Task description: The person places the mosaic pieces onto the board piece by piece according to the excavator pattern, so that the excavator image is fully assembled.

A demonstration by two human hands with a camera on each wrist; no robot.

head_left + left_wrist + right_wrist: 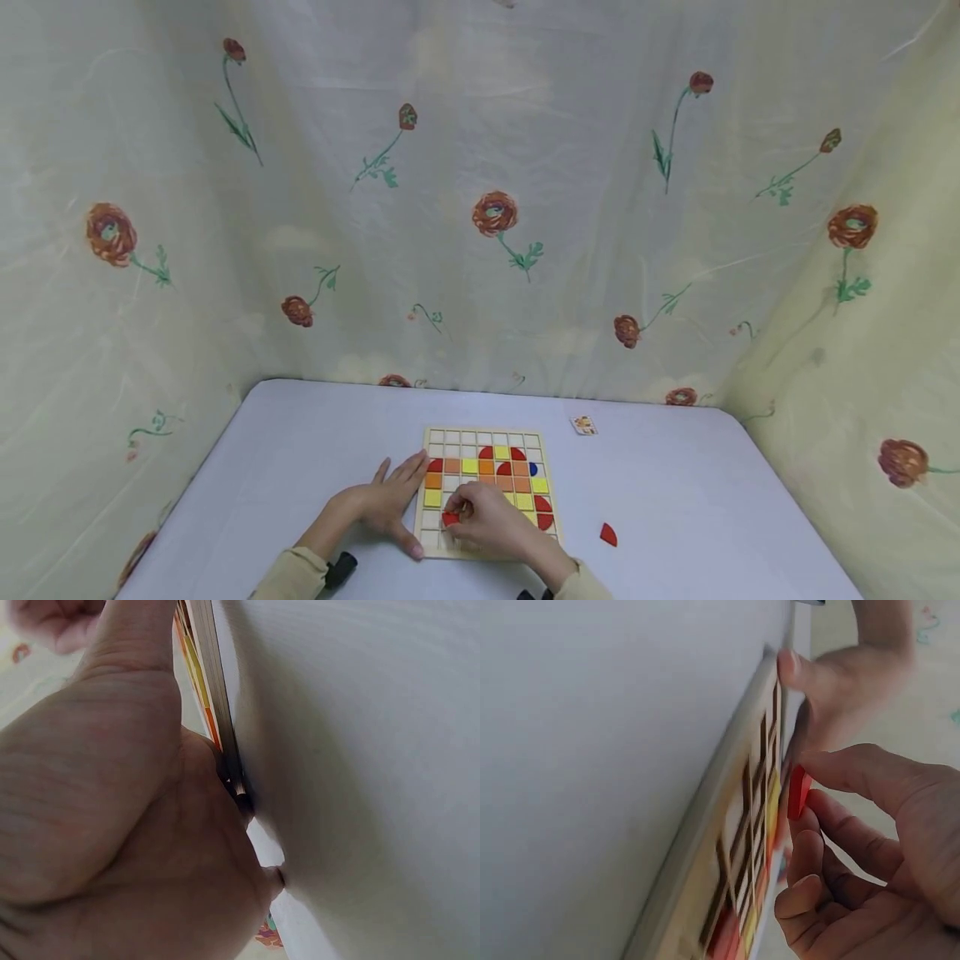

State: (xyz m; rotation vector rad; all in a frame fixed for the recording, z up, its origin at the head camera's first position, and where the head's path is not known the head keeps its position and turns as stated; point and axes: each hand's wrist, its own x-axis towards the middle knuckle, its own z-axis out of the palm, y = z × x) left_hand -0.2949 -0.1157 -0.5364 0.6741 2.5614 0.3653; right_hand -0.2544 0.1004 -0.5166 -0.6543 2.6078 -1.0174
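Observation:
A wooden grid board (483, 430) lies on the white table, partly filled with red, yellow, orange and salmon pieces and one blue round piece (533, 469). Against its left edge rests my left hand (385, 503), fingers stretched forward and thumb at the near left corner. My right hand (495, 521) is over the board's lower part and hides several cells. In the right wrist view, a small red piece (799, 792) is pinched between that hand's thumb and fingers, just above the grid. Its full outline cannot be made out.
A red quarter-circle piece (608, 534) lies on the table right of the board. Beyond the board's far right corner is a small printed card (583, 426). A flower-patterned curtain (450, 250) surrounds the table (675, 483) at the back and sides.

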